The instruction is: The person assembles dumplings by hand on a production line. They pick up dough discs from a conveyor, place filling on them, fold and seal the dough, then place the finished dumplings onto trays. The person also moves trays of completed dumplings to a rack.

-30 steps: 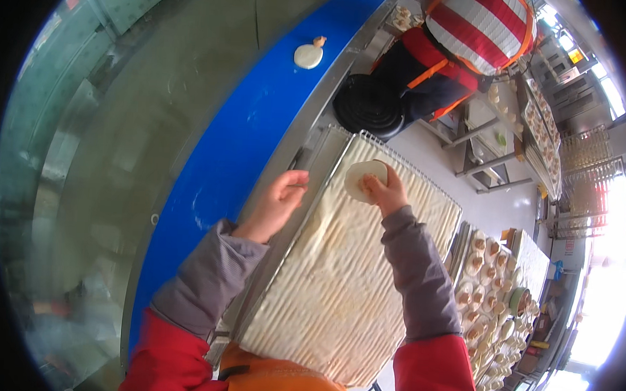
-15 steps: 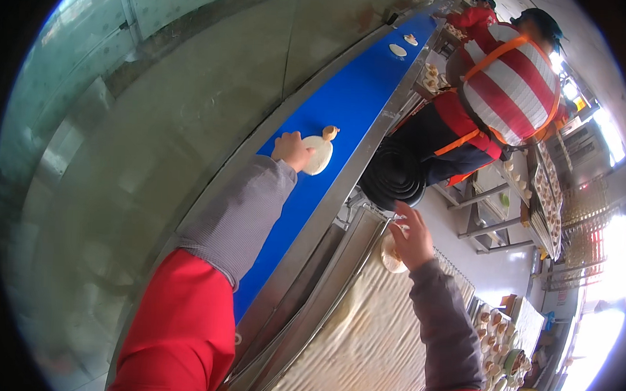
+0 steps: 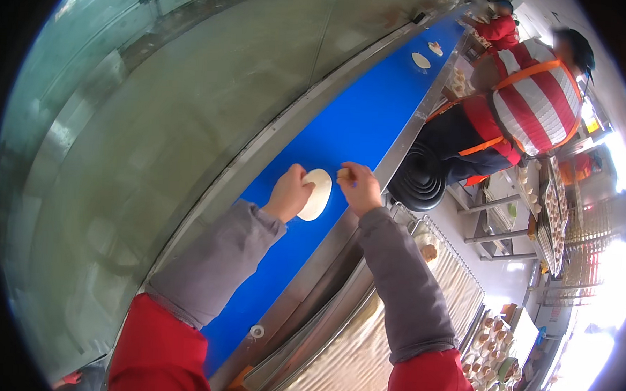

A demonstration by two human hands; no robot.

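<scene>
My left hand (image 3: 290, 194) grips the near-left edge of a flat white dough round (image 3: 318, 193), thumb on top, over the blue conveyor belt (image 3: 351, 120). Just right of the round, my right hand (image 3: 361, 190) has its fingertips closed on a small tan lump of filling (image 3: 343, 174), mostly covered by the fingers. Another dough round with a brown lump on it (image 3: 429, 252) lies on the cloth-covered tray (image 3: 362, 344) beside the belt, partly behind my right forearm.
Farther up the belt lie another dough round (image 3: 421, 60) and a piece with filling (image 3: 435, 48). Black stacked round stools (image 3: 420, 176) stand by the belt. A co-worker in a striped top (image 3: 534, 93) bends beyond them. Several filled pieces cover a tray (image 3: 491, 350) at lower right.
My right hand has moved from the tray round to the belt and taken the tan lump that lay by the dough round. My left hand has tightened on the round's edge.
</scene>
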